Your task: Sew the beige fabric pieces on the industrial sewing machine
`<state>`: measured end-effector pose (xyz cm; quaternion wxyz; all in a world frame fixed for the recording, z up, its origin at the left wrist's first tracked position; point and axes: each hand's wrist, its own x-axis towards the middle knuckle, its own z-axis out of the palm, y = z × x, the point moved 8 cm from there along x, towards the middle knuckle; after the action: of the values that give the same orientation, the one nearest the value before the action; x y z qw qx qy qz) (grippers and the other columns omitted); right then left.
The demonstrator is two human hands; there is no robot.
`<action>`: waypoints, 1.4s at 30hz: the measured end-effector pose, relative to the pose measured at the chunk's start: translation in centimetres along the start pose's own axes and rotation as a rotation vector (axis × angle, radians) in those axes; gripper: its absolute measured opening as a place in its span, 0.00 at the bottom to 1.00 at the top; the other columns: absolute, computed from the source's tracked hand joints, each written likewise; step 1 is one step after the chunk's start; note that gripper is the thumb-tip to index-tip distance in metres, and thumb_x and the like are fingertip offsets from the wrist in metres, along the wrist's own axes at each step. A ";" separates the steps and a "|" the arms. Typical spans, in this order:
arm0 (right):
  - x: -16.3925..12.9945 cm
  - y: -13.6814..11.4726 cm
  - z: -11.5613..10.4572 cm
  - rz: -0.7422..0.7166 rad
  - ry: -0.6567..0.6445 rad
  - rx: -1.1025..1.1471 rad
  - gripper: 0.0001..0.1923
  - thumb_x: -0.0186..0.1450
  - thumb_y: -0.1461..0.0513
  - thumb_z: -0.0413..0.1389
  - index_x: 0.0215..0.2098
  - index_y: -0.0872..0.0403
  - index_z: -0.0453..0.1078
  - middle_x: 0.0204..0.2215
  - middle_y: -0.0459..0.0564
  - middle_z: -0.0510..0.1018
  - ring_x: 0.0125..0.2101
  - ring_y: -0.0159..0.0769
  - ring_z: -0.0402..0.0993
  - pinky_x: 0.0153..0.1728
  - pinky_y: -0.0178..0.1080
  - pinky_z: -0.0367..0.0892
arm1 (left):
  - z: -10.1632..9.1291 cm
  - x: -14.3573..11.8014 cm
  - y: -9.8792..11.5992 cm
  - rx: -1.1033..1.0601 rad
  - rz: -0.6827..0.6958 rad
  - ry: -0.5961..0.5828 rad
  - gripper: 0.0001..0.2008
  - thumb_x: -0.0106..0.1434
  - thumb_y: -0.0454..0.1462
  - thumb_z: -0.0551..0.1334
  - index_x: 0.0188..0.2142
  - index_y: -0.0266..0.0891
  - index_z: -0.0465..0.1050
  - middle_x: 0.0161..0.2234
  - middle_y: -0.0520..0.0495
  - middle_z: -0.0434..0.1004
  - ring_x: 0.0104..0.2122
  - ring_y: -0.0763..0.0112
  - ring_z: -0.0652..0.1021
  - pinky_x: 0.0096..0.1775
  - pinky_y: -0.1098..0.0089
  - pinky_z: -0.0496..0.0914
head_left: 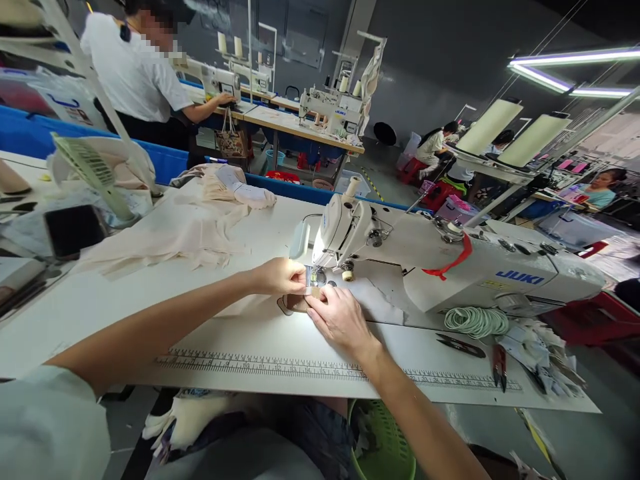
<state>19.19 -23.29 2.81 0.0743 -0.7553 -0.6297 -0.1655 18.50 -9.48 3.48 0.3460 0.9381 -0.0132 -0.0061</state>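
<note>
A small tan fabric piece [299,304] lies at the needle area of a white sewing machine [350,230], lit by the machine's lamp. My left hand [280,275] is closed, its thumb and fingers pinching the far left side of the piece close to the presser foot. From the right, my right hand [343,317] grips the near edge with curled fingers, thumb toward the left hand. The fingers hide part of the fabric, and the needle tip is too small to make out. A printed ruler [280,365] runs along the table's front edge.
Pale cloth [175,227] is heaped on the left, near a phone [75,230] and a green fan [93,170]. On the right are green cord [476,321], thread snips [461,345] and scraps [540,353]. A green basket [383,443] stands below. Another person [133,73] works behind.
</note>
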 end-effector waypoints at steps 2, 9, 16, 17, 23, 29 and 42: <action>-0.2 0.2 0.0 0.018 0.004 0.012 0.14 0.75 0.58 0.49 0.46 0.52 0.76 0.35 0.51 0.71 0.33 0.38 0.61 0.36 0.41 0.54 | 0.9 0.6 -0.5 0.008 -0.044 -0.021 0.08 0.58 0.42 0.61 0.28 0.41 0.72 0.27 0.53 0.79 0.28 0.70 0.75 0.31 0.71 0.65; -0.3 0.3 0.1 0.041 0.020 0.072 0.17 0.75 0.58 0.48 0.54 0.53 0.74 0.37 0.52 0.71 0.34 0.39 0.62 0.38 0.41 0.57 | 1.6 1.1 -1.7 0.096 -0.123 -0.063 0.07 0.59 0.39 0.58 0.31 0.42 0.73 0.31 0.54 0.81 0.32 0.69 0.77 0.33 0.71 0.65; -0.7 1.1 -0.5 0.104 0.032 0.135 0.15 0.75 0.61 0.48 0.45 0.53 0.76 0.35 0.51 0.73 0.34 0.39 0.64 0.39 0.42 0.59 | 2.5 2.1 -3.5 -0.006 -0.147 -0.106 0.07 0.58 0.40 0.60 0.32 0.42 0.75 0.31 0.52 0.81 0.32 0.68 0.78 0.32 0.72 0.67; -0.7 1.3 -0.6 0.117 0.034 0.148 0.15 0.75 0.62 0.47 0.45 0.54 0.76 0.35 0.51 0.73 0.34 0.39 0.64 0.39 0.42 0.59 | 2.7 2.2 -3.7 -0.020 -0.153 -0.113 0.07 0.58 0.40 0.60 0.31 0.42 0.76 0.31 0.52 0.81 0.32 0.68 0.78 0.32 0.72 0.67; -0.6 1.1 -0.4 0.115 0.030 0.140 0.17 0.75 0.62 0.46 0.54 0.54 0.74 0.36 0.51 0.73 0.35 0.40 0.65 0.40 0.42 0.60 | 3.1 2.7 -4.6 -0.084 -0.140 -0.133 0.07 0.57 0.41 0.61 0.31 0.42 0.76 0.30 0.52 0.81 0.32 0.68 0.78 0.31 0.73 0.68; -0.3 0.1 -0.1 0.101 0.018 0.070 0.16 0.74 0.60 0.50 0.55 0.53 0.74 0.36 0.52 0.72 0.34 0.39 0.64 0.38 0.42 0.58 | 2.9 2.7 -4.3 -0.032 -0.143 -0.129 0.08 0.59 0.42 0.62 0.32 0.42 0.77 0.30 0.52 0.81 0.32 0.68 0.78 0.31 0.72 0.67; 0.2 -0.5 0.5 0.090 -0.017 0.022 0.11 0.74 0.62 0.49 0.42 0.54 0.74 0.35 0.52 0.73 0.35 0.40 0.64 0.36 0.42 0.57 | 3.5 -4.5 4.4 0.545 0.524 0.226 0.14 0.71 0.32 0.52 0.43 0.36 0.76 0.43 0.38 0.79 0.44 0.59 0.78 0.49 0.58 0.75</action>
<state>18.82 -22.82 2.39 0.0845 -0.7834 -0.5976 -0.1485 13.83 -14.96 3.72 0.0734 0.9552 -0.2151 0.1894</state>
